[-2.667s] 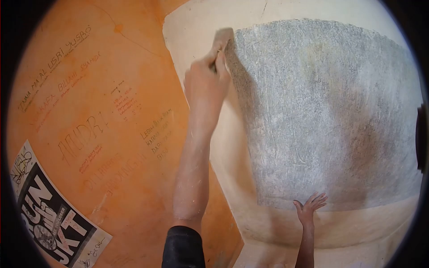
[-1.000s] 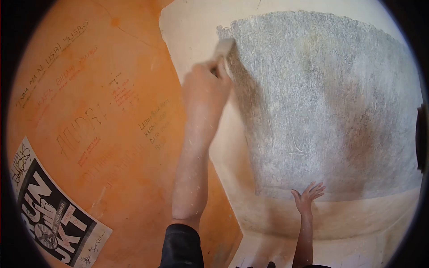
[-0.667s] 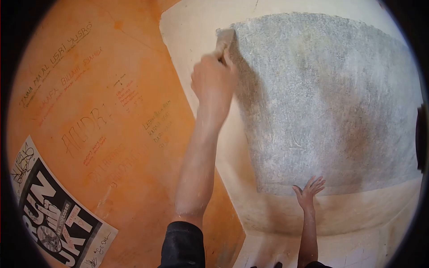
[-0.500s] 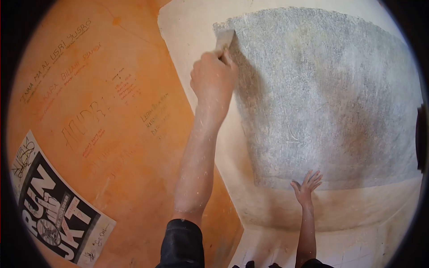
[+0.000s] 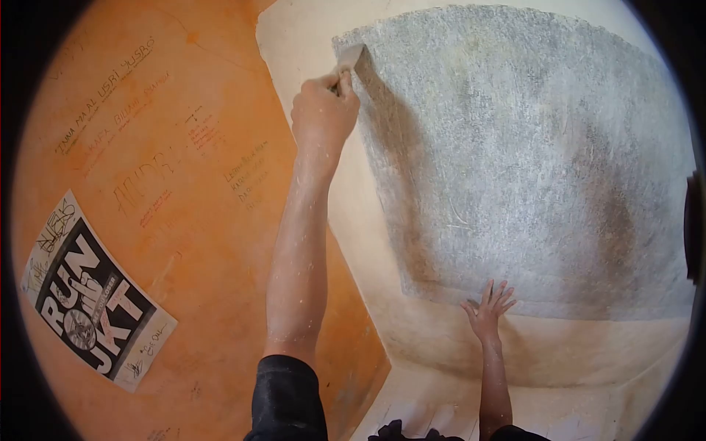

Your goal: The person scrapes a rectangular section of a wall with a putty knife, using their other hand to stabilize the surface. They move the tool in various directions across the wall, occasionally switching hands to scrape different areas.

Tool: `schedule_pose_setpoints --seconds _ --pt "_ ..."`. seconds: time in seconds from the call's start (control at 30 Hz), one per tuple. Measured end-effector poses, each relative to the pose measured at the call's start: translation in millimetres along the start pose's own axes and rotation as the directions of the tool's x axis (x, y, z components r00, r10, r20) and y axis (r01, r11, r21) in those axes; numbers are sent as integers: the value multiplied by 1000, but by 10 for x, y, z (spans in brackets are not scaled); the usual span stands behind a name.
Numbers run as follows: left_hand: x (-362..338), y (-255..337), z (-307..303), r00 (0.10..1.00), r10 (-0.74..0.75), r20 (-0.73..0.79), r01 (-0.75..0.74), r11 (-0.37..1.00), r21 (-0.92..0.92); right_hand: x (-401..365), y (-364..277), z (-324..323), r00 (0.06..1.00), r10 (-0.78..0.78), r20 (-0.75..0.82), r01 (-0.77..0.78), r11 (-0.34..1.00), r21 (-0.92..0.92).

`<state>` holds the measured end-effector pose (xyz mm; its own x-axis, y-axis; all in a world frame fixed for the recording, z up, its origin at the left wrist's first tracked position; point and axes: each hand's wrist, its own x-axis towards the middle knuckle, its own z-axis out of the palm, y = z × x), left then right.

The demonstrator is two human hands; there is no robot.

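Note:
My left hand point(image 5: 326, 109) is raised and closed around a scraper point(image 5: 348, 57) with a flat, pale blade. The blade's edge touches the upper left corner of a rough grey patch point(image 5: 485, 140) on the cream wall point(image 5: 371, 213). Lower down, my right hand point(image 5: 488, 312) has its fingers spread, at the bottom edge of the same patch. It holds nothing. White flecks dot my left forearm.
An orange wall point(image 5: 213, 294) with handwriting adjoins on the left. A black-and-white poster point(image 5: 99, 294) hangs on it. At the far right edge there is a dark object point(image 5: 693, 228) I cannot make out.
The view has shifted, so the grey patch and both hands appear farther left. The scraper stays near the patch's upper left corner, its blade leaning more to the right.

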<state>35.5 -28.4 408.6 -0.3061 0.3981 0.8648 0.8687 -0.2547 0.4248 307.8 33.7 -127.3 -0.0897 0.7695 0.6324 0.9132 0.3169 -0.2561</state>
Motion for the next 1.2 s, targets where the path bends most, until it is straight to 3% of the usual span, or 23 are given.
schedule_pose_setpoints --seconds 0.07,0.13,0.2,0.27,0.37,0.43,0.53,0.6,0.73,0.8,0.93,1.0,1.13,1.2 --pt "3 79 31 999 -51 -18 53 993 103 10 51 -1 1000 -14 11 14 1000 2" --pt "88 83 10 999 -22 -31 24 998 50 84 36 -144 999 -30 23 30 1000 5" --pt "60 68 -16 999 0 -36 0 1000 10 97 -39 -413 896 115 429 -176 979 106" --pt "-88 101 6 999 -6 -33 10 992 126 87 -25 -472 885 104 454 -173 979 112" --pt "140 85 -34 1000 -4 -18 4 1000 10 107 25 -494 873 107 476 -187 975 123" --pt "126 -35 -40 1000 -28 -8 28 997 78 64 -9 -473 862 96 497 -178 977 120" --pt "77 -92 -22 993 111 -28 -109 993 50 146 13 -468 877 92 472 -162 981 109" --pt "131 -17 -64 1000 3 1 -3 999 48 166 1 -495 826 125 550 -210 973 95" --pt "146 -148 -128 998 68 3 -68 993 99 159 -7 -378 873 131 469 -194 977 89" --pt "202 -74 -153 999 -26 48 19 990 140 124 -20 -342 867 149 476 -204 977 66" --pt "173 -231 -149 998 48 48 -51 997 54 59 -17 -230 935 121 332 -158 984 87" --pt "166 -219 -118 999 35 34 -40 986 163 86 -61 -259 919 161 360 -200 977 74" --pt "148 -229 -138 996 93 0 -93 995 17 19 -45 -136 918 170 359 -203 978 55" --pt "38 -248 -174 994 56 97 -70 988 140 17 -8 -48 957 147 250 -169 983 71"
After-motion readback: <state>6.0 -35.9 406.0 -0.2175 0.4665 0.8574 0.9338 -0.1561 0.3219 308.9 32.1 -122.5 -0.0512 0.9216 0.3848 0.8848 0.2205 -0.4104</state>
